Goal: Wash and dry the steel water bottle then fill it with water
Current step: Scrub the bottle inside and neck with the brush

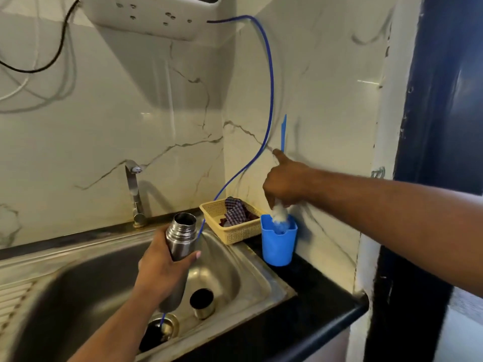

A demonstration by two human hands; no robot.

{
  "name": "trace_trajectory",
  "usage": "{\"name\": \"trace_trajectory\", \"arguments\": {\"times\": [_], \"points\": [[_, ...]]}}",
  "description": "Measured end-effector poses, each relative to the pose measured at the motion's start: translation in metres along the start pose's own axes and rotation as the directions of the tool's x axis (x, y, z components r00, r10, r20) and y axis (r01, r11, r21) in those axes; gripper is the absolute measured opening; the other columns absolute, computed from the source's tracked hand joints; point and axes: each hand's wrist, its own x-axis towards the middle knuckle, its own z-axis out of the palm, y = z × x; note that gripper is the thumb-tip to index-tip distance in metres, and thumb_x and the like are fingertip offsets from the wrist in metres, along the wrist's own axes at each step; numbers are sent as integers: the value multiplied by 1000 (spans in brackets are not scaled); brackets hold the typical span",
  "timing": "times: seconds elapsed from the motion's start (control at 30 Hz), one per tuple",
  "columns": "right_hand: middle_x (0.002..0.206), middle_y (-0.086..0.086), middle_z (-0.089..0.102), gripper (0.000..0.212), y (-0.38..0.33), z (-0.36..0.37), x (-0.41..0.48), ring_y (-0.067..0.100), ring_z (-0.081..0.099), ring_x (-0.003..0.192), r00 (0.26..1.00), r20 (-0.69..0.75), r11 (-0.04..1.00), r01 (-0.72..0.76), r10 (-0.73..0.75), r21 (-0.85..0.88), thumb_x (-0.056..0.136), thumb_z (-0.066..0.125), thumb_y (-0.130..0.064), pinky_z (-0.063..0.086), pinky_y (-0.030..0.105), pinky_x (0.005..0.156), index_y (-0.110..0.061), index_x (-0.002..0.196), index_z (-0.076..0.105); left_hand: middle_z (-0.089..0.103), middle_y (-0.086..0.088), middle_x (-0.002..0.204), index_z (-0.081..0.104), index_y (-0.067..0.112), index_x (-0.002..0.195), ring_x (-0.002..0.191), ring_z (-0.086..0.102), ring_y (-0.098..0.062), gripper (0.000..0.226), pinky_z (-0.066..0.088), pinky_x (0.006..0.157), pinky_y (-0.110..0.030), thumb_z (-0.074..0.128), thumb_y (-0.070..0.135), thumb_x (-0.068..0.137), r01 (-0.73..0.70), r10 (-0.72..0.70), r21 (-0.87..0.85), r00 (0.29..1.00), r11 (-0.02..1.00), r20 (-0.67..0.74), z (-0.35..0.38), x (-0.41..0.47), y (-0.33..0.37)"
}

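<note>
My left hand (pixel 162 273) grips the steel water bottle (pixel 180 239) upright over the steel sink (pixel 264 280), its mouth uncapped. The bottle's steel cap (pixel 202 303) lies in the basin near the drain (pixel 162 330). My right hand (pixel 286 182) holds a bottle brush (pixel 280 218); its white bristles sit in a blue cup (pixel 278 242) on the black counter, and its blue handle (pixel 283 134) sticks up above my fist. The index finger points up along the wall.
A tap (pixel 134 189) stands behind the sink. A blue hose (pixel 269 100) runs from the wall-mounted purifier (pixel 156 14) down into the basin. A yellow basket (pixel 232 223) with a checked cloth (pixel 235 210) sits beside the cup. The counter edge (pixel 339 317) is at right.
</note>
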Motion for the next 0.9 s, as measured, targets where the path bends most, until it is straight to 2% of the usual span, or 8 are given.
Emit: {"name": "trace_trajectory", "arguments": {"times": [0.1,0.3,0.47,0.57,0.67,0.73,0.83,0.9], "points": [[121,-6,68,33,-2,8,6,18,58,122,1000,1,999,22,-22,-30,91,70,-22,-1,68,118,-35,122,69,63,3,113,44,35,125,104,61,-25,72,51,96,-50,91,37,70,30,-30,-14,1000,999,10,-3,2,-9],[119,-11,69,36,25,-18,12,14,56,124,998,29,998,-57,56,16,88,74,-24,-6,67,118,-39,121,69,65,5,114,44,33,133,102,62,-22,79,53,92,-48,91,36,70,30,-30,-18,999,999,13,-4,5,-16],[124,-8,67,39,-2,-1,15,16,54,127,995,97,999,31,-29,-15,90,74,-23,-5,69,117,-37,125,67,63,8,112,44,32,132,103,61,-21,77,52,93,-48,91,35,71,29,-28,-34,999,999,25,-4,3,-13],[125,-11,67,40,15,-17,9,14,53,130,995,103,1000,-9,8,13,89,74,-24,-4,68,117,-40,125,67,63,8,111,44,30,132,103,61,-20,78,51,93,-46,91,34,71,37,-36,-41,999,998,34,-4,2,-13],[130,-13,64,42,46,-50,-5,13,51,130,989,110,995,-96,99,-32,89,75,-32,8,65,118,-44,128,65,63,11,109,45,30,132,101,60,-18,77,51,93,-46,91,35,71,40,-38,-47,999,998,28,-5,3,-14],[131,-14,61,44,69,-74,-14,13,51,128,980,119,986,-158,162,-43,88,75,-40,22,55,114,-47,130,62,62,14,107,45,32,130,99,60,-16,75,52,91,-45,91,34,71,29,-28,-47,999,998,16,-6,4,-15],[131,-12,60,46,91,-104,-25,15,52,125,967,57,964,-254,250,73,86,75,-48,36,43,104,-46,130,61,64,11,108,48,33,127,97,62,-15,70,53,88,-44,91,30,71,36,-36,-69,999,997,-3,-11,6,-16],[132,-8,61,47,96,-118,-27,18,53,125,963,20,947,-267,268,179,88,74,-48,39,35,93,-41,133,61,66,10,104,51,32,120,93,64,-15,63,55,87,-45,91,27,71,56,-60,-85,997,995,-43,-19,7,-17]]}}
